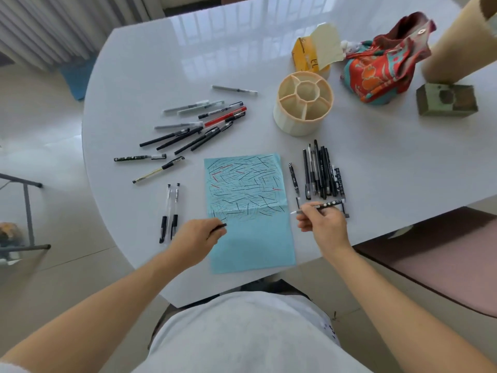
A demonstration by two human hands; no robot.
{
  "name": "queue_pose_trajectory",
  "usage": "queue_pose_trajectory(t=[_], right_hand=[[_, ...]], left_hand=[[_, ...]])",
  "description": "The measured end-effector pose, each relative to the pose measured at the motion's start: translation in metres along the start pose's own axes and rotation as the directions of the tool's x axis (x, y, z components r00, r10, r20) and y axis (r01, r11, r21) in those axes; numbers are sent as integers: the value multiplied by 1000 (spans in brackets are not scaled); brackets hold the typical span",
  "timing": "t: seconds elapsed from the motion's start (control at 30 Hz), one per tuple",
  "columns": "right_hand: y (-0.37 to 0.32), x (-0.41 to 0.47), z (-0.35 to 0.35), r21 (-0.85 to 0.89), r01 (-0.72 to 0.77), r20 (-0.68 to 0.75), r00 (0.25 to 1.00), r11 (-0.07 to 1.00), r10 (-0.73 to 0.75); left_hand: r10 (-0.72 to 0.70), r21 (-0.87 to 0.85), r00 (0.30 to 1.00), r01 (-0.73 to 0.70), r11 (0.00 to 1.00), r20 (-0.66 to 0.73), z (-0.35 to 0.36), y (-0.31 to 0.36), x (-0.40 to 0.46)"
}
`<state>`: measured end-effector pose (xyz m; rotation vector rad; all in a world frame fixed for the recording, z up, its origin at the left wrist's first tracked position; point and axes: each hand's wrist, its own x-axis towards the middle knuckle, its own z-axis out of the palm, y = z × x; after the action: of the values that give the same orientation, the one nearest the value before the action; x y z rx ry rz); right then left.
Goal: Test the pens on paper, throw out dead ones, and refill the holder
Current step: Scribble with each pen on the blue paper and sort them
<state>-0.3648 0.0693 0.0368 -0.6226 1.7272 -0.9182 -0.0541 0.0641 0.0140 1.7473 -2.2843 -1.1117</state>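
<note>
**Pen testing under way; holder not yet refilled**

White table (pixel 150 76), seen from above. At centre lies the blue paper (pixel 250 211), its upper half dense with black and a few red test strokes, its lower half bare. At 1 o'clock of the paper stands the holder (pixel 304 103), upright, all compartments empty. A loose pile (pixel 199 127) of capped pens lies at 11 o'clock; a tidy row (pixel 322 170) lies at 3 o'clock, just beside the paper's edge; a pair (pixel 169 211) lies at 9 o'clock. The right hand (pixel 321 224) pinches a spotted pen (pixel 320 205), tip pointing toward the paper. The left hand (pixel 196 238), curled, grips a small dark piece, probably the cap (pixel 219 227), over the paper's left edge. Judged step: testing. Next move calls for bringing the tip onto bare paper, then recapping and sorting by result.
</note>
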Motion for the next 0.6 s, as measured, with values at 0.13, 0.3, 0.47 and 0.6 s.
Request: queue_pose_trajectory(t=[0.13,0.3,0.47,0.6], right_hand=[[10,0,9,-15,64,110,992,998,-62],[30,-13,44,-111,178,171,973,978,-158],[43,-20,76,-214,337,284,920,917,-271],[42,-24,97,-279,460,325,871,843,-368]], left_hand=[[116,102,984,-103,989,-135,10,-4,-2],[104,160,979,-76,984,-175,22,-7,-12],[72,131,990,-56,990,-118,25,-15,-21],[75,103,994,-66,992,-83,18,-19,-20]])
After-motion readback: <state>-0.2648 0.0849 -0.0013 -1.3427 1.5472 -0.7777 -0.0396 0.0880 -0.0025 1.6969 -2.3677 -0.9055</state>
